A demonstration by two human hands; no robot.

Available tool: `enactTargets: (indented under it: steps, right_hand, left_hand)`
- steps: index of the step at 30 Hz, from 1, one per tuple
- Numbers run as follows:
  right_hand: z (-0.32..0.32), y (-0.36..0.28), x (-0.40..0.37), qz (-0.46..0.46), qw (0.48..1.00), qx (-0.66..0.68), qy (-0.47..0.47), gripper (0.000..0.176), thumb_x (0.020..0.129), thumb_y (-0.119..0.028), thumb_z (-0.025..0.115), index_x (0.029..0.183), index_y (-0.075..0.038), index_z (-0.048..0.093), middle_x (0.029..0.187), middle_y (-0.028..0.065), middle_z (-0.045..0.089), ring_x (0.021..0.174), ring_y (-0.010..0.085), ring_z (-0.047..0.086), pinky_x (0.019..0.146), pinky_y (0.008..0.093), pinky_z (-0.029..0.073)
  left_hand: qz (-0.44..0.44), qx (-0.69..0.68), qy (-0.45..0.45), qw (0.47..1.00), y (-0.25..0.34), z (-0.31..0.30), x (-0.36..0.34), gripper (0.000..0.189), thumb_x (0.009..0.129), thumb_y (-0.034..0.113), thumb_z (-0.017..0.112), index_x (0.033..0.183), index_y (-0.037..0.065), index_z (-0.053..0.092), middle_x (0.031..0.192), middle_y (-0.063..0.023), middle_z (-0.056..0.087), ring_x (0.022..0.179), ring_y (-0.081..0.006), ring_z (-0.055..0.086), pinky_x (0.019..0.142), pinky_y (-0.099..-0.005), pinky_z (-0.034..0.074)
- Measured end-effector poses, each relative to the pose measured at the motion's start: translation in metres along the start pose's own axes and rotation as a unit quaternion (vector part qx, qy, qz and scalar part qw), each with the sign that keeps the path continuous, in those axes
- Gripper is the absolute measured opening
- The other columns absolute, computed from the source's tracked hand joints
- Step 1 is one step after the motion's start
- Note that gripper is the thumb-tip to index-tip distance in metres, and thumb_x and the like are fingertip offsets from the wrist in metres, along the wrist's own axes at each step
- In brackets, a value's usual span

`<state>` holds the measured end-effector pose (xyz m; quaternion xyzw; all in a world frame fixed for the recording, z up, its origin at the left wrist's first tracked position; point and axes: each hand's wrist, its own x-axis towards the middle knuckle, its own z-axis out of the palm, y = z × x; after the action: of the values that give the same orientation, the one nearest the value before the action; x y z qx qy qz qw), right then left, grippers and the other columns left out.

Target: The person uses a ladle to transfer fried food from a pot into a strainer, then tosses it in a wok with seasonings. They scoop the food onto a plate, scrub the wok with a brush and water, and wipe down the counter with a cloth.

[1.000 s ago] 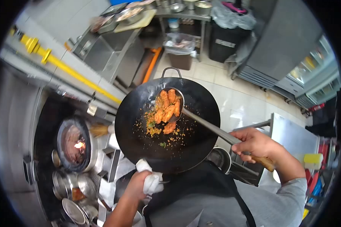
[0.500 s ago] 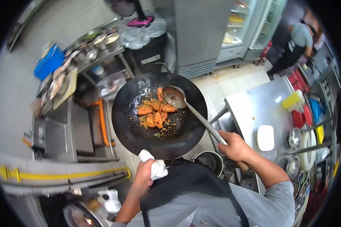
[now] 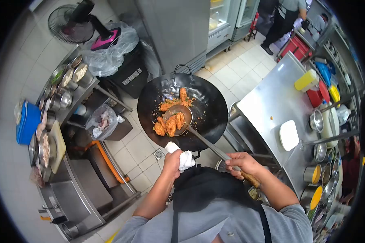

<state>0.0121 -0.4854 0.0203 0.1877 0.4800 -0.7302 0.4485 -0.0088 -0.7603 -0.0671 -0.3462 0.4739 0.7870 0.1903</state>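
A large black wok (image 3: 210, 109) is held off the floor in front of me. Orange-brown fried pieces, which look like chicken (image 3: 171, 125), lie in it with loose crumbs and green bits. My left hand (image 3: 172, 163) is closed around a folded white cloth (image 3: 186, 161) at the wok's near handle, which the cloth partly hides. With my right hand (image 3: 244, 163) I grip the long shaft of a ladle (image 3: 209, 143), its wooden end past my palm. The ladle's bowl is in the wok, with several pieces in or against it; one piece sits apart toward the far side.
On my right, a steel table (image 3: 259, 109) carries a white plate (image 3: 288, 135) and a yellow squeeze bottle (image 3: 306, 80). A black bin (image 3: 132, 77) with a fan (image 3: 75, 24) stands ahead left. Steel bowls (image 3: 66, 99) line the left counter. A co-worker (image 3: 283, 20) stands far right.
The ladle has come from the wok's far side back toward its middle, among the pieces. My right hand has drawn closer to my body. My view and the wok have turned toward the table.
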Motion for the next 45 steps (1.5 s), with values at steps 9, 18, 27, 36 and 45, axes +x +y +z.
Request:
enactTargets:
  steps: [9,18,27,36,45]
  right_hand:
    - [-0.031,0.05,-0.092,-0.079,0.99,0.105,0.044,0.011,0.09,-0.015,0.056,0.094,-0.005,0.052,0.072,0.0015,0.05,0.044,0.0078,0.043,0.035,0.0223,0.035]
    - [-0.098,0.13,-0.266,-0.199,0.949,0.214,0.114,0.03,0.089,-0.012,0.054,0.118,-0.004,0.051,0.071,0.0062,0.05,0.039,0.0082,0.04,0.03,0.0224,0.032]
    - [-0.186,0.174,-0.296,-0.273,0.917,0.145,0.252,0.014,0.09,-0.015,0.055,0.096,-0.002,0.052,0.066,0.0038,0.05,0.041,0.0107,0.044,0.032,0.0243,0.033]
    - [-0.197,0.195,-0.256,-0.253,0.878,-0.021,0.405,0.031,0.085,-0.005,0.059,0.116,0.0,0.055,0.059,0.0011,0.047,0.042,0.0106,0.046,0.034,0.0267,0.035]
    - [-0.207,0.214,-0.217,-0.296,0.687,-0.317,0.583,0.037,0.082,-0.006,0.06,0.117,0.005,0.054,0.062,0.0032,0.054,0.044,0.0117,0.049,0.041,0.0282,0.038]
  left_hand:
    - [-0.028,0.08,-0.063,0.994,-0.01,0.034,-0.062,0.016,0.079,0.009,0.05,0.089,-0.001,0.056,0.075,-0.0093,0.06,0.065,-0.0206,0.063,0.056,-0.0373,0.054]
    - [-0.043,-0.021,-0.158,0.986,-0.129,0.054,-0.108,0.02,0.082,0.019,0.047,0.091,0.004,0.058,0.081,-0.0098,0.065,0.07,-0.022,0.065,0.061,-0.0366,0.055]
    - [-0.007,0.013,-0.077,0.997,-0.18,0.016,-0.17,0.022,0.077,0.014,0.048,0.093,0.0,0.056,0.079,-0.0102,0.062,0.064,-0.0226,0.064,0.054,-0.0373,0.055]
    - [0.026,0.016,-0.046,0.998,-0.184,-0.024,-0.197,0.022,0.079,0.015,0.047,0.095,0.001,0.055,0.079,-0.009,0.061,0.064,-0.0223,0.064,0.054,-0.0399,0.056]
    - [0.031,0.003,-0.038,0.999,-0.18,-0.062,-0.194,0.021,0.076,0.016,0.052,0.093,0.004,0.057,0.078,-0.0061,0.062,0.065,-0.0195,0.064,0.058,-0.0351,0.056]
